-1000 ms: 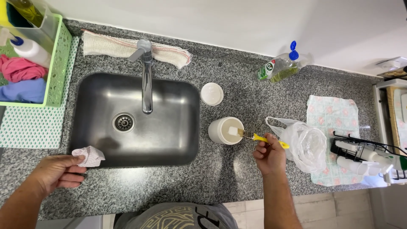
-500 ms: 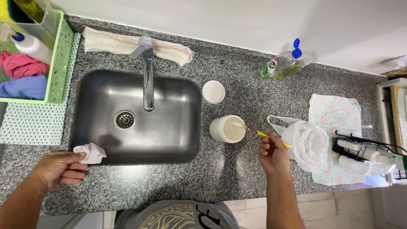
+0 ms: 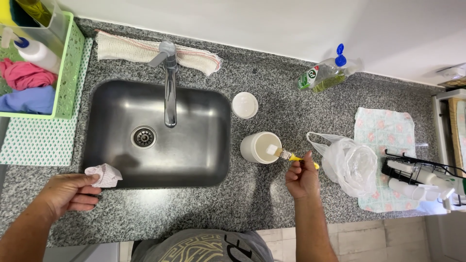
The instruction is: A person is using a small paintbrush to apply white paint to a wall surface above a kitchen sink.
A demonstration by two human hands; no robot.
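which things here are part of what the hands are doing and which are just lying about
In hand:
- right hand holds a yellow-handled brush, bristles at the rim of the white container
- left hand holds a crumpled tissue at the sink edge

Lying about:
- white lid
- spray bottle
- plastic bag
- floral cloth
- green basket
- striped towel

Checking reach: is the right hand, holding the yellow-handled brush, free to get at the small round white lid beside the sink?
Probably yes: bare granite lies between the right hand and the small round white lid; only the white cup stands nearby.
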